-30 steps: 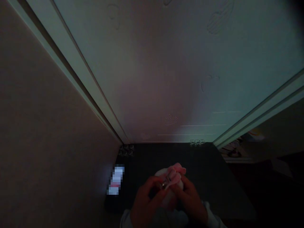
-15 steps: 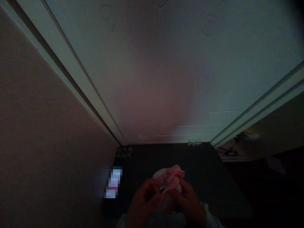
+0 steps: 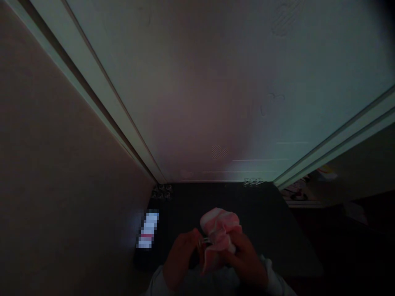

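Note:
In the dim light, a pink and white cloth [image 3: 219, 222] is bunched up above the dark table. My right hand [image 3: 247, 257] grips it from the right, fingers closed round its folds. My left hand [image 3: 182, 255] is at the cloth's left side, thumb and fingers pinched on a small shiny thing [image 3: 204, 241]. This looks like glass or metal, and its far end runs into the cloth; the darkness hides its exact kind.
The dark tabletop [image 3: 191, 201] meets a pale panel [image 3: 191, 102] with heart patterns. A lit phone screen [image 3: 148, 230], blurred into blocks, is at the left. Several small shiny glass-like pieces [image 3: 162, 191] stand at the back left; another group [image 3: 253, 181] is at the back right.
My left hand has drawn slightly left from the cloth, showing more of the shiny thing. The cloth has opened out more at its top. The view has shifted slightly.

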Action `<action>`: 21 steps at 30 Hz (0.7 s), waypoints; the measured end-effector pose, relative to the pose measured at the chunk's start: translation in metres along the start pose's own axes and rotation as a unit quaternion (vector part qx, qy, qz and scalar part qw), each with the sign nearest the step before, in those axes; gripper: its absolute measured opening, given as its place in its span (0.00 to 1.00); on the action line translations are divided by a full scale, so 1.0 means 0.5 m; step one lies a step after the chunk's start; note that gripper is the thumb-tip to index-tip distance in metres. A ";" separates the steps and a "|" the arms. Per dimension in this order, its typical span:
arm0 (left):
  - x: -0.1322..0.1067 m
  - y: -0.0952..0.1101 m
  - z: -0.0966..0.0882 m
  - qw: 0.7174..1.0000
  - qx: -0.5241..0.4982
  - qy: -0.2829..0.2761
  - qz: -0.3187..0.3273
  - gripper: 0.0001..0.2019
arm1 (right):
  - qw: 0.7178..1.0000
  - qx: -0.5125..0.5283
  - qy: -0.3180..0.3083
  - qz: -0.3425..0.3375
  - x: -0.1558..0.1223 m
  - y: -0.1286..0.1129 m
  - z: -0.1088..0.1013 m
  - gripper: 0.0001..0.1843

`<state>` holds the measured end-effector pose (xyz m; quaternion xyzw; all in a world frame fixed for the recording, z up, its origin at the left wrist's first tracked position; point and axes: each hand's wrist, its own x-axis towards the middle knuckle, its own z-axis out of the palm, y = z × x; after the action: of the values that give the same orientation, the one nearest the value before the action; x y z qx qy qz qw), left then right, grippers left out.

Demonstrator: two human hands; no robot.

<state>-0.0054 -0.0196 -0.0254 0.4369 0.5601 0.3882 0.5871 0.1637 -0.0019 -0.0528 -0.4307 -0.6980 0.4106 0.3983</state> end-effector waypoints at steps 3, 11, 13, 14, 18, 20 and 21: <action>0.002 -0.012 -0.009 1.000 0.018 0.021 0.015 0.28 | 0.999 0.025 0.009 0.039 0.001 -0.002 0.006 0.09; -0.010 -0.004 -0.015 0.996 0.060 0.015 0.064 0.17 | 0.958 0.183 0.069 0.212 0.001 0.004 0.007 0.08; -0.012 0.001 -0.013 0.995 0.085 0.020 0.052 0.16 | 0.951 0.214 0.062 0.217 0.001 0.003 0.007 0.09; -0.012 0.002 -0.012 0.995 0.087 0.018 0.051 0.15 | 0.948 0.222 0.062 0.222 0.001 0.003 0.008 0.09; -0.008 -0.002 -0.009 0.996 0.077 0.015 0.037 0.12 | 0.956 0.200 0.055 0.206 -0.002 0.010 0.009 0.09; -0.006 -0.006 -0.009 0.997 0.063 0.015 0.029 0.12 | 0.967 0.171 0.052 0.181 -0.002 0.012 0.006 0.09; -0.005 -0.007 -0.010 0.998 0.053 0.012 0.028 0.11 | 0.971 0.159 0.052 0.172 -0.001 0.012 0.004 0.09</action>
<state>-0.0105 -0.0230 -0.0279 0.4782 0.5747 0.3797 0.5448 0.1637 -0.0013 -0.0590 -0.4965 -0.5177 0.5552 0.4209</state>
